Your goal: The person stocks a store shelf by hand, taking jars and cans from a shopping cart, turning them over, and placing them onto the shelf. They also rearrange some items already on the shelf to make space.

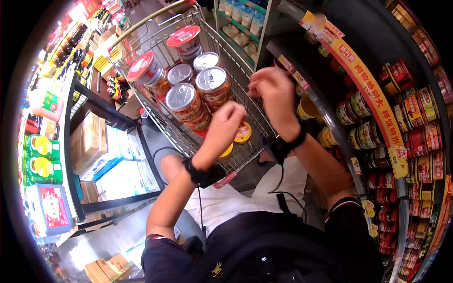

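Note:
My left hand [227,121] is closed, its fingers curled in above the near end of a metal shopping cart [226,49]; nothing shows in it. Just below lies a yellow-lidded jar [243,133], and a second yellow lid [227,151] is partly hidden by my wrist. At the cart's right rim hovers my right hand [275,89], slightly blurred, with fingers bent but apart and no object in them. Several clear cans with silver pull-tab lids, such as this one [212,79], stand in the cart. Two red-lidded tubs [184,36] are behind and left of them.
Shelves of jars [361,137] curve along my right, fronted by a red-and-yellow price strip [368,80]. To the left, a black-framed rack [78,155] holds cartons and bottles. Green-shelved bagged goods [245,19] stand beyond the cart. Cables hang from the black bands on my wrists.

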### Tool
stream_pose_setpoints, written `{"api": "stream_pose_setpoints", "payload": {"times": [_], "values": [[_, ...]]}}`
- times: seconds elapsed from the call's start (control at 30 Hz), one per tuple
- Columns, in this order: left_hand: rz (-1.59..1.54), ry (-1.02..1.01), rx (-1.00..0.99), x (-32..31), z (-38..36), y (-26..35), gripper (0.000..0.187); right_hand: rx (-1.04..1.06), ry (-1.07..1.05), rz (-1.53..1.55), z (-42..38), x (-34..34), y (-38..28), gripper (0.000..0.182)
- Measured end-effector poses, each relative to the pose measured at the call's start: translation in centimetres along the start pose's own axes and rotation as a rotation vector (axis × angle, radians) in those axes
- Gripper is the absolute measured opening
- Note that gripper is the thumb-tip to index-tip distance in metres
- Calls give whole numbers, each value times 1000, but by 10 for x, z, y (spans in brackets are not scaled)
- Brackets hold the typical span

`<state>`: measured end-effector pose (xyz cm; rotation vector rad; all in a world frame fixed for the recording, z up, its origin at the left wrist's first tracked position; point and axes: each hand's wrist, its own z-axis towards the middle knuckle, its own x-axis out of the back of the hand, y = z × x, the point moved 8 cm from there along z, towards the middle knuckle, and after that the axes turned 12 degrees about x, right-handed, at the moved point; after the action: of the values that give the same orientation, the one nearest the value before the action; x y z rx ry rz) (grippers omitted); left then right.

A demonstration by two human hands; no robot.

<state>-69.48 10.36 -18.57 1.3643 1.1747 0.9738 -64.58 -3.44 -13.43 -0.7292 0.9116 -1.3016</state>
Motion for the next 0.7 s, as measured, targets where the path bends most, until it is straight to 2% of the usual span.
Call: {"api": "stream_pose_setpoints", "payload": {"times": [0.03,0.07,0.1,0.17,0.2,0.23,0.27,0.3,0.33,0.4,0.43,0.5,0.53,0.6,0.7], "values": [[74,-146,278,-6,18,-52,23,-131,-149,-128,-1,-6,46,15],[-170,-361,623,-12,27,-109,25,-168,-358,-292,-6,-18,79,13],[-401,-350,843,-13,28,-133,27,-207,-556,-466,-13,-25,116,12],[-398,-249,1027,-2,40,-154,24,639,-1574,-970,-56,-56,208,22],[-396,-349,1034,-1,64,-202,27,405,-1756,-900,-65,-63,210,17],[-384,-452,1040,1,92,-258,29,461,-1900,-849,-73,-62,242,19],[-266,-575,966,8,108,-287,32,120,-1833,-873,-69,-55,270,27],[-182,-530,936,9,107,-285,33,-261,-1763,-960,-67,-44,328,35],[-95,-485,909,10,104,-282,34,-452,-1663,-995,-69,-41,351,36],[82,-222,929,25,96,-280,32,-550,-1590,-1000,-85,-38,361,36],[205,-161,945,39,105,-301,30,-579,-1566,-1001,-89,-35,365,36],[87,-368,1005,41,115,-343,51,-639,-1535,-1004,-97,-28,364,37],[195,-364,914,58,136,-396,52,-659,-1526,-1005,-101,-25,363,37],[292,-334,867,79,159,-427,57,-680,-1507,-1001,-104,-20,360,37],[248,-268,1009,85,151,-426,68,-699,-1491,-1003,-110,-14,356,38]]}}
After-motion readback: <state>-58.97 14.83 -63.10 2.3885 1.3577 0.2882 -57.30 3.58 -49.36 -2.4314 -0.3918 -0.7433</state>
